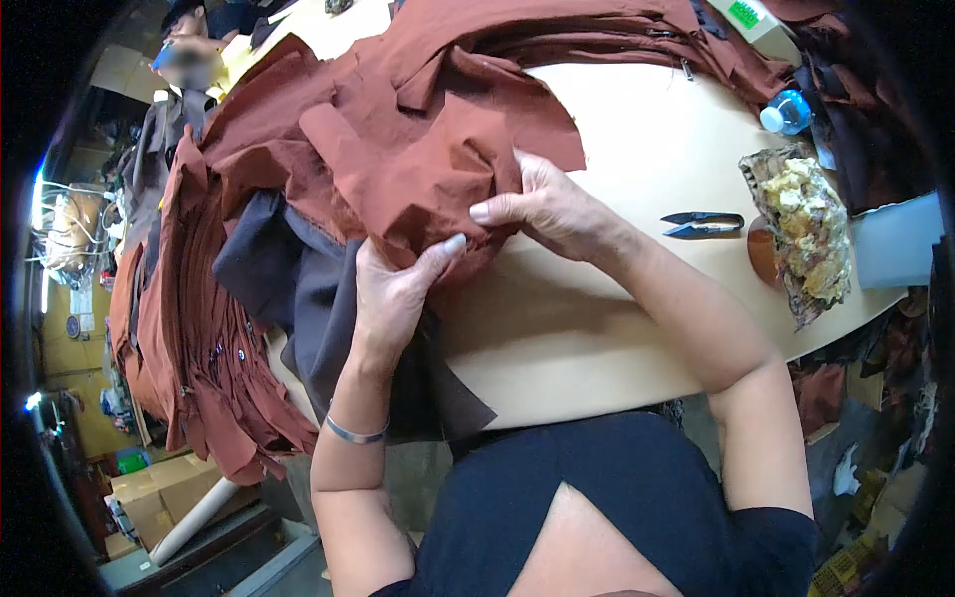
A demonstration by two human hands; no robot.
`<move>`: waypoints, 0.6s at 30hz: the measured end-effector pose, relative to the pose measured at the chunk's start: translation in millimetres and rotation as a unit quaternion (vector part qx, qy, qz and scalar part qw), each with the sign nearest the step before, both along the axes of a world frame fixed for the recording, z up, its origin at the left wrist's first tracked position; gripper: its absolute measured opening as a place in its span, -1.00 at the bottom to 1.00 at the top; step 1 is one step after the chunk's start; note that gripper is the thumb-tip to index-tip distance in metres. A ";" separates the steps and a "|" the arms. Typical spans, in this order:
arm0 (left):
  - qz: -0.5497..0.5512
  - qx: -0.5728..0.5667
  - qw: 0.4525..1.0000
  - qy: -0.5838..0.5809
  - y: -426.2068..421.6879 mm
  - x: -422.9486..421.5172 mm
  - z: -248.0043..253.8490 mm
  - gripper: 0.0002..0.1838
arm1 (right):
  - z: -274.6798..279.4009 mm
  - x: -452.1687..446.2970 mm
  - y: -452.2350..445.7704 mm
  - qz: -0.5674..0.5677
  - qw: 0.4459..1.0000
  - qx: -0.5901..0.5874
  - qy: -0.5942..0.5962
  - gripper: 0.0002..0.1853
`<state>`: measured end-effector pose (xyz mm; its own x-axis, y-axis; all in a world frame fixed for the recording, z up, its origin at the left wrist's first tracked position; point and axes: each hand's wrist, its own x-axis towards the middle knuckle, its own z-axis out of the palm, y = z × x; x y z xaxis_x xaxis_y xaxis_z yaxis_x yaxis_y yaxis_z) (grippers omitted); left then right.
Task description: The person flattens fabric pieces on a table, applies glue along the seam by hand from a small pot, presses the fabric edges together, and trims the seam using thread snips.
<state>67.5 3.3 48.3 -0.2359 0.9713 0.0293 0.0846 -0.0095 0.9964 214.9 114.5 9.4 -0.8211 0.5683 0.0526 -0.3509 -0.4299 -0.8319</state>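
Observation:
A rust-brown piece of cloth [418, 179] is bunched up over the table in front of me, its folds raised toward my body. My left hand [398, 294] pinches its near edge between thumb and fingers. Just to the right, my right hand [557, 209] grips the same cloth, thumb on top and fingers hidden behind the folds. The two thumbs point toward each other, a short gap apart. Under the left forearm, dark grey cloth [308, 269] hangs over the table's near edge. Black thread snips [702, 225] lie on the tabletop to the right of my right hand.
A pale table [637, 129] spreads before me. Rust garments [199, 328] pile up at the left, with more cloth [597, 30] along the back. Right of the snips are a rough yellowish lump [808, 229], a plastic bottle [787, 112] and a bluish container [898, 244]. Another person [189, 60] is at far left.

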 end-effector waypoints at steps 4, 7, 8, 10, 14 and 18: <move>0.008 0.010 0.997 -0.072 0.9 1.0 -8.1 -0.69 | 4.1 -0.1 -1.6 -0.019 1.000 -0.010 -0.015 -0.47; 0.017 0.006 0.995 -0.096 1.3 2.1 -10.5 -0.72 | 5.9 -0.3 -3.0 -0.023 0.999 -0.013 -0.016 -0.47; 0.024 0.014 0.996 -0.087 0.8 0.8 -12.9 -0.72 | 5.9 -0.7 -3.7 -0.026 0.999 -0.015 -0.016 -0.47; 0.029 0.027 0.996 -0.077 0.4 -1.4 -19.7 -0.74 | 3.0 -4.1 -3.2 -0.026 1.000 0.005 -0.015 -0.47; 0.026 -0.039 0.999 0.009 -2.5 0.0 -5.1 -0.70 | 9.2 -1.9 -7.2 -0.051 0.999 0.005 -0.020 -0.51; 0.004 0.003 0.999 -0.048 -2.1 3.6 -11.9 -0.62 | 7.5 -1.0 -7.3 -0.061 0.993 0.094 -0.036 -0.49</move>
